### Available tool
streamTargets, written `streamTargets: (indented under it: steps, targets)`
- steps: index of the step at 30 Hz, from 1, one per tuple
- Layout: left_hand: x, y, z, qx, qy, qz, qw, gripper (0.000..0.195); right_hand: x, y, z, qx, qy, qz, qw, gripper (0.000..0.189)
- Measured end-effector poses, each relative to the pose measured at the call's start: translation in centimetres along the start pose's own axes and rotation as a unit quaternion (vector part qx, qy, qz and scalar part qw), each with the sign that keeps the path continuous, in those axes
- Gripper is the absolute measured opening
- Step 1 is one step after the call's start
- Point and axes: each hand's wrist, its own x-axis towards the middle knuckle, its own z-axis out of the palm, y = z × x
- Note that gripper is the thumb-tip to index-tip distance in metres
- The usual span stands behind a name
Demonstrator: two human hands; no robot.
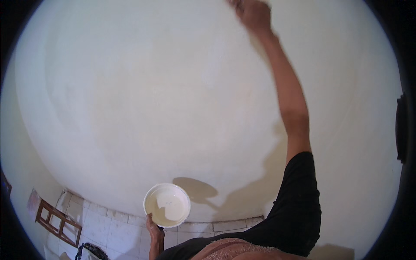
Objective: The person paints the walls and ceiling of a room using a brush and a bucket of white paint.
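Observation:
My left hand [154,227] grips the rim of a round white plastic bowl [166,224], with the thumb over the edge. Inside the bowl is a pale cream liquid that looks like paint [175,204]. Before me spreads a large off-white wall [146,113] with faint uneven patches. High up against it, my right hand [256,16] is raised at the end of an outstretched arm. Its fingers are curled, blurred and partly cut off by the picture's top edge. Something small and dark shows at the fingers, too unclear to name.
A brown wooden frame [58,222] leans at the lower left, beside a black plastic bag [91,248]. White floor tiles [123,237] run along the foot of the wall. At the far right edge is a dark object [401,128] on the wall.

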Motion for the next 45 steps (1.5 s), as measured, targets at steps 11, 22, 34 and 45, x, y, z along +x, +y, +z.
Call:
streamTargets:
  steps: [11, 22, 34, 45]
  targets:
    - [0.6, -0.7, -0.1, 0.033, -0.007, 0.050, 0.998, 0.056, -22.8, -5.7, -1.2, 0.391, -0.182, -0.074, 0.899, 0.018]
    - [-0.1, -0.8, 2.2, -0.008, 0.023, 0.055, 0.998, 0.057, 9.4, 7.5, -1.2, 0.151, 0.312, -0.036, 0.937, 0.045]
    - [-0.1, -0.2, 1.3, 0.008, 0.027, 0.032, 0.999, 0.055, -23.6, -7.2, -2.0, 0.292, -0.127, -0.188, 0.929, 0.026]
    - [-0.5, 0.1, 1.7, -0.012, 0.025, 0.026, 0.999, 0.051, 2.1, 4.2, -1.5, 0.375, 0.041, 0.057, 0.925, 0.027]
